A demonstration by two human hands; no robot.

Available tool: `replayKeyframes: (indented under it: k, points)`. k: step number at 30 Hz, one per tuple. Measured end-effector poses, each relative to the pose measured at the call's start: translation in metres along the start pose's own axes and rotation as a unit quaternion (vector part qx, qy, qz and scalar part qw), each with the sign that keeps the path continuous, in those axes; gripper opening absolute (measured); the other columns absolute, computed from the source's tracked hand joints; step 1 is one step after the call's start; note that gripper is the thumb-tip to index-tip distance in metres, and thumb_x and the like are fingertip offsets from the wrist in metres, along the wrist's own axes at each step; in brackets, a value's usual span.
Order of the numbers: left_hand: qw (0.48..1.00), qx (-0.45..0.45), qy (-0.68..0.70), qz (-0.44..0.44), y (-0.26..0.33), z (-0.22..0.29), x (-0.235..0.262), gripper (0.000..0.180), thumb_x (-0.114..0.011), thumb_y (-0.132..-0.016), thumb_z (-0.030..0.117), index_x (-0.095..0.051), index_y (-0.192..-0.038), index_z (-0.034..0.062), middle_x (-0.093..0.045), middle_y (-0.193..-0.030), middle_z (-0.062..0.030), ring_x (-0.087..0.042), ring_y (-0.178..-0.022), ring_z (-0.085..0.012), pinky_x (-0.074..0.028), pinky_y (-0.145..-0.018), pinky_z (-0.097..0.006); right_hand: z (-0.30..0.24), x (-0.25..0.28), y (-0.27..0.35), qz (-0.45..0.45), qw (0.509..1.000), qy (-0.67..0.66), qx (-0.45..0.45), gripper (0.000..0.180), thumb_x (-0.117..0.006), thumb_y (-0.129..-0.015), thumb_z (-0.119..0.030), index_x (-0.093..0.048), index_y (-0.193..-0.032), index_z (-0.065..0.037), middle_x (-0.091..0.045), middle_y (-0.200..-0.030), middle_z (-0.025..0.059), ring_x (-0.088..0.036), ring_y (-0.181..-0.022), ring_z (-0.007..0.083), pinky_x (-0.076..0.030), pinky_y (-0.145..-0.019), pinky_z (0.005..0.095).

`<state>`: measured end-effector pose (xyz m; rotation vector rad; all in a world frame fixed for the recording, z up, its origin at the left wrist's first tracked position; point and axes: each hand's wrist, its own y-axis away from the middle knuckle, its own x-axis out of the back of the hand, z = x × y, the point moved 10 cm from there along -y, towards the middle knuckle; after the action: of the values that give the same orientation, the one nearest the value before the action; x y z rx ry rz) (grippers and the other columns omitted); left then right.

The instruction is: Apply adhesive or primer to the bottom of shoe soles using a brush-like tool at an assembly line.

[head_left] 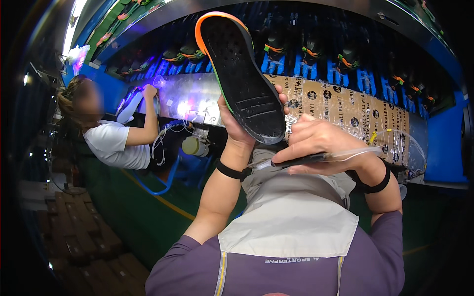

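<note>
My left hand (233, 123) grips a shoe sole (237, 74) by its lower end, palm underneath and fingertips showing at its right edge. The sole is upright, its black, hollowed inner face toward me, with an orange and green rim. In my right hand (323, 140) is a slim black pen-like tool (299, 160); a clear tube trails from its back end. Its pale tip points left, below the sole's lower end and close to my left wrist, apart from the sole. Dark bands circle both my forearms.
Ahead lies a bench lined with printed cardboard (340, 106). Behind it, shoe uppers (311, 52) sit on a row of blue holders (305, 69). At left a co-worker (116, 138) handles a pale shoe piece (131, 104), near a yellowish pot (194, 146) and a blue tubular frame (160, 191).
</note>
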<state>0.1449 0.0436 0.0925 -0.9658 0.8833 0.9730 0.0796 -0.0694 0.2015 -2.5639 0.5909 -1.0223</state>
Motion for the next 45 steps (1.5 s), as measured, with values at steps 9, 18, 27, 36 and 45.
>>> replayKeyframes:
  k: [9,18,27,36,45]
  points:
    - [0.995,0.030,-0.098,-0.012,-0.015,0.017,-0.019,0.110,-0.060,-0.082,0.084,-0.048,-0.149,-0.0011,-0.057,-0.134,-0.0312,-0.064,-0.117,-0.0444,-0.058,-0.097,-0.058,0.003,0.012,0.003,0.001,0.999,-0.012,-0.034,0.034,-0.085,-0.081,-0.009,-0.080,-0.115,-0.012,-0.065,-0.077,0.0046,-0.063,-0.075,0.0220,-0.045,-0.079,0.0366]
    - [0.979,0.086,-0.187,-0.002,-0.029,0.020,-0.033,0.076,-0.035,-0.104,0.053,-0.050,-0.146,-0.0084,-0.070,-0.123,-0.0289,-0.074,-0.106,-0.0416,-0.063,-0.095,-0.050,0.012,0.024,0.008,0.014,0.995,0.044,-0.083,0.032,-0.083,-0.084,-0.012,-0.078,-0.116,-0.013,-0.068,-0.082,0.0050,-0.065,-0.082,0.0255,-0.046,-0.084,0.0385]
    - [0.943,0.170,-0.280,0.055,-0.041,0.020,-0.011,0.055,-0.042,-0.108,0.036,-0.057,-0.141,-0.0054,-0.071,-0.125,-0.0237,-0.076,-0.106,-0.0318,-0.064,-0.094,-0.044,0.017,0.030,0.009,0.028,0.981,0.166,-0.096,0.034,-0.084,-0.082,-0.013,-0.078,-0.116,-0.013,-0.066,-0.084,0.0037,-0.065,-0.087,0.0243,-0.044,-0.081,0.0386]
    - [0.936,0.215,-0.271,0.072,-0.041,0.025,-0.009,0.040,-0.051,-0.109,0.029,-0.066,-0.130,-0.0019,-0.076,-0.114,-0.0157,-0.077,-0.096,-0.0213,-0.064,-0.082,-0.032,0.012,0.023,0.006,0.008,0.957,0.286,-0.051,0.035,-0.082,-0.083,-0.014,-0.077,-0.118,-0.012,-0.055,-0.077,0.0017,-0.057,-0.080,0.0233,-0.041,-0.076,0.0393]
    - [0.910,0.249,-0.306,0.123,-0.027,0.031,0.014,0.042,-0.049,-0.110,0.030,-0.068,-0.128,-0.0023,-0.076,-0.115,-0.0172,-0.077,-0.096,-0.0226,-0.064,-0.084,-0.035,0.008,0.038,0.013,0.007,0.915,0.398,-0.064,0.024,-0.075,-0.086,-0.015,-0.076,-0.110,-0.012,-0.060,-0.081,0.0021,-0.061,-0.084,0.0214,-0.043,-0.078,0.0378]
